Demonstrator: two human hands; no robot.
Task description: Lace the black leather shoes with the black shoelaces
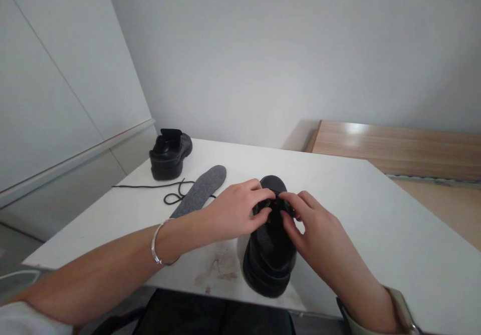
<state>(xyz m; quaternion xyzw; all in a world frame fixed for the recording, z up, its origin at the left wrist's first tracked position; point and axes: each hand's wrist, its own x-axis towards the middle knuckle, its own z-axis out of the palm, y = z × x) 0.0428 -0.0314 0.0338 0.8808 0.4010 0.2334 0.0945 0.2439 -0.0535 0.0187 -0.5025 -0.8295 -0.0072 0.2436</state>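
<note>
Room corner, pale grey walls; white table (376,225) with a scuffed brownish patch near its front edge; wooden surface (398,147) beyond the table's far right side. Item one: black shoe (268,262), standing on the table at the near edge, heel toward the viewer, toe pointing away. Left hand (236,210), silver bracelet (158,245) on the wrist, rests on the shoe's left upper side, fingers curled and pinching at the lacing area. Right hand (315,230) meets it from the right, fingertips closed on the same spot; what exactly they pinch cannot be told. Item two: grey insole (201,190), flat, just left of the shoe and behind the left hand. Item three: black lace (169,190), loose and looped, left of the insole. Item four: second black shoe (170,154), far left of the first, near the wall.
</note>
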